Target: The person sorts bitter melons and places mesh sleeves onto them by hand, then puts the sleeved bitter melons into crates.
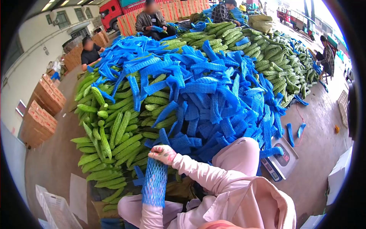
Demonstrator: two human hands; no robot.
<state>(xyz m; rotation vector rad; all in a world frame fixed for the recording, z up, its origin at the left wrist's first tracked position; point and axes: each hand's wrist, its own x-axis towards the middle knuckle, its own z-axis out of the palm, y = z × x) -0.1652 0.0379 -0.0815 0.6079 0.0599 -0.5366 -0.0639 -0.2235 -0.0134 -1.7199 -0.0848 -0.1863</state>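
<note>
My right hand (163, 154), in a pale stained glove, is closed on the top end of a blue mesh sleeve (155, 179). The sleeve is stretched open and hangs down over my left forearm. My left hand is inside the mesh, and its fingers cannot be made out. Just beyond my hands lies a heap of green bitter gourds (124, 128). A large pile of loose blue mesh sleeves (206, 99) covers the middle of the heap, ahead of my knees.
Several people sit around the heap, one in dark clothes (90, 53) at the left. Cartons (38, 124) are stacked at the left, with a white crate (57, 210) below. A scale (282, 158) stands right of my knee. Red truck (110, 14) behind.
</note>
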